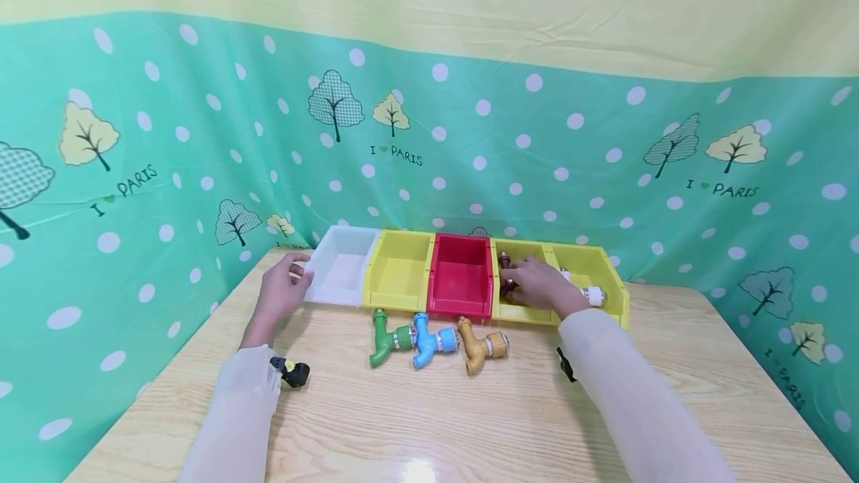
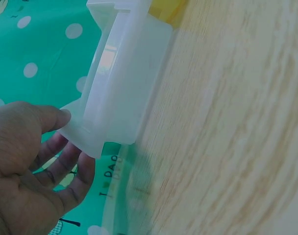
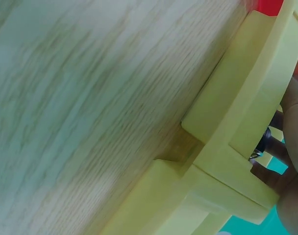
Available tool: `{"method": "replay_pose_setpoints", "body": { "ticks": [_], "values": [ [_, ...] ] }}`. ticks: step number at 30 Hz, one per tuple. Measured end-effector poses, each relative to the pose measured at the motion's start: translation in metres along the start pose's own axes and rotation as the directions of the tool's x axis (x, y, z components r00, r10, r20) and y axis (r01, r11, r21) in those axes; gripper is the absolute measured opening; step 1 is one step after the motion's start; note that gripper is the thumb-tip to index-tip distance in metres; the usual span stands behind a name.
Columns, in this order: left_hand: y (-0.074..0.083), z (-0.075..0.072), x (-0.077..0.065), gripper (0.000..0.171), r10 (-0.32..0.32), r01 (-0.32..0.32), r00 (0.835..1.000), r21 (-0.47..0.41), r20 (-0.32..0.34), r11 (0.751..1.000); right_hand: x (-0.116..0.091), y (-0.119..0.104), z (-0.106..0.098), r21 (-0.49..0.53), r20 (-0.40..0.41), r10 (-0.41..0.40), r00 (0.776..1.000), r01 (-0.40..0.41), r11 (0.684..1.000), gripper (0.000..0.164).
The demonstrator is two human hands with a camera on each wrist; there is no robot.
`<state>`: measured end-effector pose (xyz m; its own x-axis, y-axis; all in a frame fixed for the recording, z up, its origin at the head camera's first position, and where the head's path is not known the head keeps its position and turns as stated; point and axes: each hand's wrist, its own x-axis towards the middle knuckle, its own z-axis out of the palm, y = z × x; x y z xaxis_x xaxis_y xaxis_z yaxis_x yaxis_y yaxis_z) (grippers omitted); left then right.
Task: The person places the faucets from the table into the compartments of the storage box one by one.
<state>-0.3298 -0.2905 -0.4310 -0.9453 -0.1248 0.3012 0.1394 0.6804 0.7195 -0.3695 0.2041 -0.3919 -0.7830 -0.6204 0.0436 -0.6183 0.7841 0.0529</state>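
Note:
My left hand is at the outer side of the white bin, the leftmost of a joined row. In the left wrist view, its thumb and fingers pinch the edge of that bin's wall. My right hand reaches down into a yellow bin, right of the red bin. Its fingers grip a dark brown faucet inside, partly covered by the hand. The right wrist view shows the fingers behind the bin's wall, with a dark shiny piece among them.
Green, blue and tan faucets lie on the wooden table in front of the bins. A second yellow bin sits beside the white one. White-handled faucets lie in the rightmost yellow bin. A patterned curtain hangs behind.

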Motion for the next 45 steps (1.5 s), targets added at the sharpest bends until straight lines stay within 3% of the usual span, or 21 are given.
{"method": "replay_pose_setpoints", "body": {
  "ticks": [14, 29, 39, 45],
  "values": [
    [0.0, 0.001, 0.0, 0.038, -0.012, 0.012, 1.0, -0.003, 0.004, 1.0, 0.003, -0.001, 0.004, 0.018, 0.094, 0.052, 0.994, -0.054, 0.998, 0.014],
    [-0.003, 0.001, 0.001, 0.038, 0.005, -0.005, 1.0, -0.003, -0.002, 1.0, 0.005, 0.001, 0.006, 0.069, 0.101, 0.051, 0.994, -0.058, 0.996, 0.008],
    [-0.003, 0.001, 0.001, 0.038, -0.007, 0.007, 1.0, -0.005, 0.009, 1.0, -0.013, -0.009, -0.014, 0.029, 0.037, 0.024, 0.999, -0.025, 0.999, 0.006],
    [-0.004, 0.002, 0.001, 0.038, -0.007, 0.007, 1.0, -0.007, 0.004, 1.0, -0.03, -0.013, -0.019, -0.005, -0.039, -0.006, 0.999, 0.006, 1.0, 0.013]
  ]
}}
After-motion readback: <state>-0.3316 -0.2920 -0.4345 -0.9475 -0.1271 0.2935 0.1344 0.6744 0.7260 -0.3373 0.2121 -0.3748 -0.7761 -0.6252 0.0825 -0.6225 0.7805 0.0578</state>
